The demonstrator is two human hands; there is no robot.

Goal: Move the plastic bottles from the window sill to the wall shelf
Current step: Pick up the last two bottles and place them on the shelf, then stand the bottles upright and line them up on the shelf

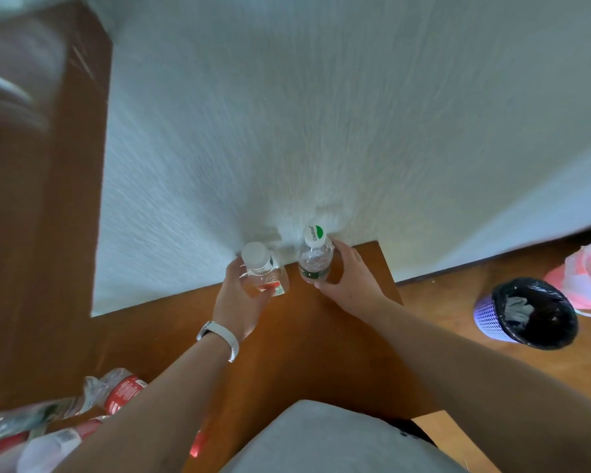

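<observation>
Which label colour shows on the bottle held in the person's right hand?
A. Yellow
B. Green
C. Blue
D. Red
B: the bottle in the right hand, the green-labelled bottle, has a dark green band around it and a green mark on its white cap, while the left hand holds the red-labelled bottle.

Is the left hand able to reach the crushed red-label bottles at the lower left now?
Probably not at once: the left hand already holds a bottle by the wall; the crushed bottles lie unobstructed.
</observation>
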